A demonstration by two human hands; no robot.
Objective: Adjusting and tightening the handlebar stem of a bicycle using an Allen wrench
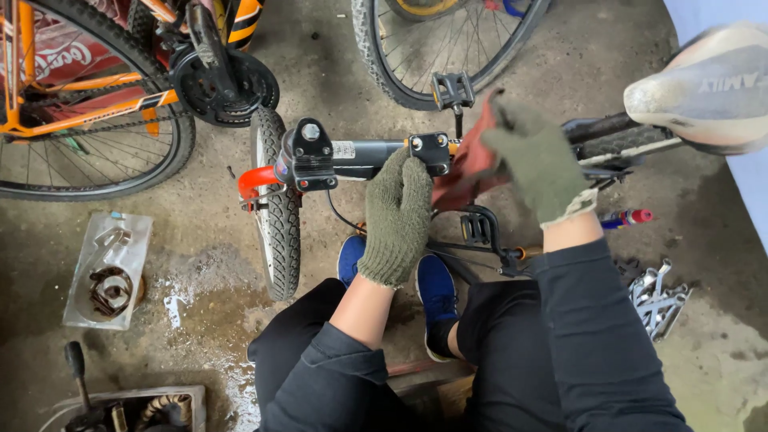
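A small bicycle stands below me, its dark frame tube running across the middle and its front wheel pointing toward me. My left hand, in a green knit glove, grips the frame tube near a black clamp. My right hand, gloved the same way, presses a red rag against the frame to the right of the clamp. A grey saddle is at the right. My blue shoes rest under the frame.
An orange bicycle with chainring stands at the upper left, and another wheel at top centre. A clear tray with rusty parts lies on the wet concrete at left. Several wrenches lie at right. A parts box sits bottom left.
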